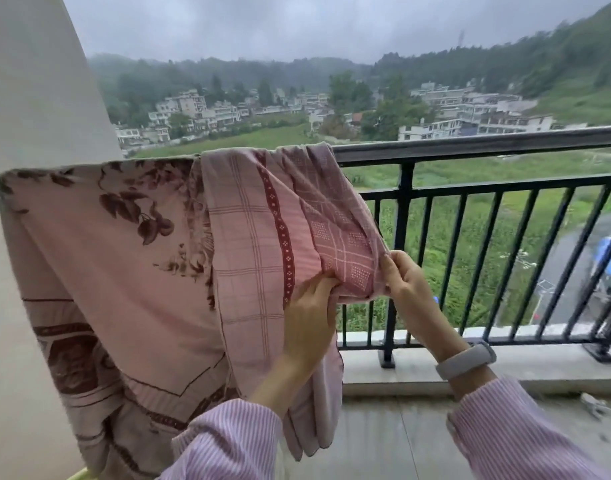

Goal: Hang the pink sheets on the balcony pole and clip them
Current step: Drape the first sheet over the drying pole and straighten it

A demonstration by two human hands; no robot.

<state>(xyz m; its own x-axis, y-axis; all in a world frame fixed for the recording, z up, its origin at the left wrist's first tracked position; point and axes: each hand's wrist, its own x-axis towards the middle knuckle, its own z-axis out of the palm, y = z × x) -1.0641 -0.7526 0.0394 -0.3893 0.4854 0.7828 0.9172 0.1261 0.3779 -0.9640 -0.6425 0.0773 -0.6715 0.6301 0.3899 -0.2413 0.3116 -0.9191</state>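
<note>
So the checked pink sheet (262, 216) is hanging over the black balcony rail (477, 145) just right of the floral pink sheet (106, 258), which is draping over the same rail at about 9 o'clock next to the white column (37, 98). Left hand (309, 317) is pinching a bunched fold near the middle, while the right hand (406, 278), at roughly 3 o'clock from it, is pinching the sheet's edge, grey wristband (466, 360) showing above the striped sleeve (511, 431). A clip (595, 405) is lying on the floor at 4 o'clock.
</note>
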